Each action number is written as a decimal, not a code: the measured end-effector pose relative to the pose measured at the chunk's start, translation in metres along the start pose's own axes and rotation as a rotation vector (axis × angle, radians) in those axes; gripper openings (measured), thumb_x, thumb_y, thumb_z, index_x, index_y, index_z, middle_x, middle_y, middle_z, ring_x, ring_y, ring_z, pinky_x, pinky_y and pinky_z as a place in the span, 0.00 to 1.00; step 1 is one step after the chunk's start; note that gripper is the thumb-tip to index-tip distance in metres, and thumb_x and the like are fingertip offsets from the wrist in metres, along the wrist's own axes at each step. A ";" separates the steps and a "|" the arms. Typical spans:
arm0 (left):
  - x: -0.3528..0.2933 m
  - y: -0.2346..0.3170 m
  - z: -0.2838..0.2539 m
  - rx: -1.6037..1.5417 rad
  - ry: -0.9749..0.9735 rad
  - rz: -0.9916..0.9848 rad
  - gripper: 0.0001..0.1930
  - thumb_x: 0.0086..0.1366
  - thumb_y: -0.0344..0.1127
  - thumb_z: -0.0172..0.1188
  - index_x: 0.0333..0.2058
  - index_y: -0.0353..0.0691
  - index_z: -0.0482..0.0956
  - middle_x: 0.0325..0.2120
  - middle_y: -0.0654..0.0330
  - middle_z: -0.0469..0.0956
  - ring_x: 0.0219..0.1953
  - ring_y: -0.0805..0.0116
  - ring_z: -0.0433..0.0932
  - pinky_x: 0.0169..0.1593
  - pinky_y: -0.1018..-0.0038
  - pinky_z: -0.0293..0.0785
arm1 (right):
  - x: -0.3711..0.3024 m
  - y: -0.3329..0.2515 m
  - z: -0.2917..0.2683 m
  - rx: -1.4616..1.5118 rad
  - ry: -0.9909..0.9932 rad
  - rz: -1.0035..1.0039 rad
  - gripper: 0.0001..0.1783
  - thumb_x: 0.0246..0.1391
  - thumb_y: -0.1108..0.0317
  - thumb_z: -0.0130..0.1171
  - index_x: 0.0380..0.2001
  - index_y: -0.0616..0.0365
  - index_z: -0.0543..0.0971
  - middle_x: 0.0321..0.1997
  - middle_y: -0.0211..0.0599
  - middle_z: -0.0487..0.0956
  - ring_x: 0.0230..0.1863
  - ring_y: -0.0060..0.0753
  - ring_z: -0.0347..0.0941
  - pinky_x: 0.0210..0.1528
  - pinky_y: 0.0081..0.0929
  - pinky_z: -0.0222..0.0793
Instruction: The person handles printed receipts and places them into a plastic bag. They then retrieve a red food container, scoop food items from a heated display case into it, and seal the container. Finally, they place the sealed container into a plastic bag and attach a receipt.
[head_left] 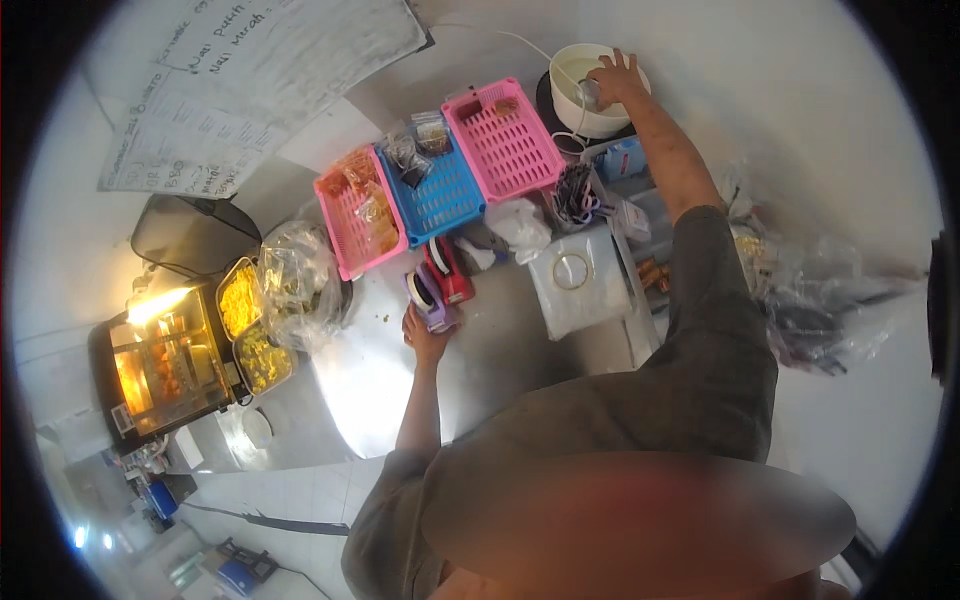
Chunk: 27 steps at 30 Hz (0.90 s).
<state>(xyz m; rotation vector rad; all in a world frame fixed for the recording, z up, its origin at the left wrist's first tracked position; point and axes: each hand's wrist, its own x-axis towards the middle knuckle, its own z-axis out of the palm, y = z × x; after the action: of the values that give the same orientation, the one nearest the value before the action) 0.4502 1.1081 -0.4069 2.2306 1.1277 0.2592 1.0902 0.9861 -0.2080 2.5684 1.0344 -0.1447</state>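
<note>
- By the left hand (pixel 430 345), the near end of a purple tape dispenser (pixel 433 308) is held between partly closed fingers and thumb; how firmly it is gripped cannot be told.
- The purple tape dispenser is set on the steel table (pixel 490 350), and no length of tape is seen drawn out toward either hand.
- Just ahead of the left hand, beside the purple one, a red tape dispenser (pixel 456 282) is left untouched.
- The right hand (pixel 625 85) is stretched out, fingers spread, over the rim of a white pot (pixel 603 124); a rounded clear object (pixel 589 94) is met under its fingers, but whether it is grasped, and whether it is a cup or a lid knob, cannot be told.
- Ahead of the left hand, a well-stocked pink basket (pixel 375 262) is seen, with many packets (pixel 376 222) lying in it.
- Between the two hands, farther out, a blue basket (pixel 450 208) is only partly filled, with small bags (pixel 408 155) gathered at its far end.
- To the left of the right hand, a nearly bare pink basket (pixel 512 152) is occupied by one small packet (pixel 506 105), so much room is judged to be left there.
- No finished piece is seen in either hand; at the white pot, the handling is judged to be under way rather than complete.
</note>
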 end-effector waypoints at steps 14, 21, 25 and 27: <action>-0.056 0.010 -0.019 -0.014 0.005 -0.058 0.61 0.37 0.52 0.80 0.67 0.42 0.52 0.62 0.51 0.59 0.63 0.47 0.56 0.63 0.50 0.55 | 0.039 0.033 0.026 0.407 0.420 0.096 0.46 0.38 0.39 0.68 0.58 0.52 0.71 0.58 0.42 0.72 0.62 0.48 0.64 0.63 0.56 0.53; -0.073 -0.006 -0.025 -0.070 0.026 -0.039 0.59 0.39 0.51 0.80 0.66 0.41 0.54 0.59 0.48 0.63 0.61 0.46 0.60 0.62 0.53 0.58 | 0.009 0.028 -0.027 0.949 0.439 0.476 0.42 0.38 0.42 0.69 0.52 0.57 0.74 0.48 0.45 0.80 0.53 0.51 0.74 0.59 0.48 0.62; -0.081 -0.014 -0.032 -0.129 -0.010 -0.082 0.57 0.41 0.49 0.79 0.66 0.39 0.54 0.58 0.47 0.65 0.61 0.47 0.60 0.62 0.53 0.59 | 0.062 0.067 0.037 0.643 0.112 0.263 0.53 0.27 0.27 0.68 0.60 0.38 0.72 0.69 0.33 0.66 0.71 0.45 0.54 0.66 0.73 0.35; -0.099 -0.019 -0.035 -0.128 -0.003 -0.137 0.57 0.42 0.48 0.79 0.66 0.39 0.53 0.57 0.46 0.67 0.60 0.47 0.61 0.62 0.53 0.59 | 0.047 0.028 0.029 0.474 0.068 0.157 0.55 0.27 0.24 0.65 0.61 0.38 0.72 0.69 0.35 0.65 0.71 0.49 0.54 0.66 0.74 0.35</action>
<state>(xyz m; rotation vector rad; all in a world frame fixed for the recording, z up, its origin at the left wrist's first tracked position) 0.3614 1.0544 -0.3811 2.0316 1.2213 0.2627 1.1446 0.9875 -0.2376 3.0882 0.9001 -0.2941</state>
